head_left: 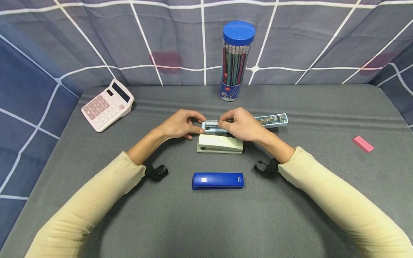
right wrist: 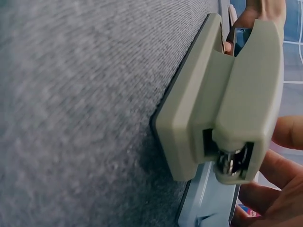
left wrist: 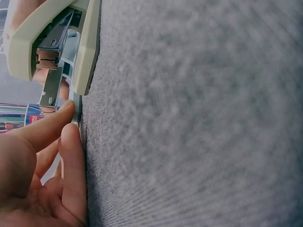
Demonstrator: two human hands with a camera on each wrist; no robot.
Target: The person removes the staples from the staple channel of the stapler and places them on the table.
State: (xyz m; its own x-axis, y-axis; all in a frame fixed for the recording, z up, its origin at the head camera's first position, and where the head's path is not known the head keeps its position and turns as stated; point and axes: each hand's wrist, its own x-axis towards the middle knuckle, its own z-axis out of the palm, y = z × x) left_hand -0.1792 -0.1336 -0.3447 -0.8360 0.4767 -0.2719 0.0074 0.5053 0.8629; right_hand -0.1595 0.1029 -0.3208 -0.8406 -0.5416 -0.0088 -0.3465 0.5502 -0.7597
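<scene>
A light blue stapler (head_left: pixel 276 120) lies opened out flat, its metal parts and spring exposed and its top swung to the right. My left hand (head_left: pixel 179 123) grips its left end between thumb and fingers, also close up in the left wrist view. Over the middle of that stapler, my right hand (head_left: pixel 243 125) has thumb and forefinger curled at the metal magazine; what lies between the tips is hidden. Just in front sits a cream stapler (head_left: pixel 220 144), which covers the right fingertips in the right wrist view. Nearer me lies a dark blue stapler (head_left: pixel 217 180).
A clear tube of pencils (head_left: pixel 237 61) with a blue lid stands behind the staplers. At the back left is a pink calculator (head_left: pixel 108 104), and a pink eraser (head_left: pixel 363 144) lies far right. Checked cloth (head_left: pixel 180 39) hangs along the table's back edge.
</scene>
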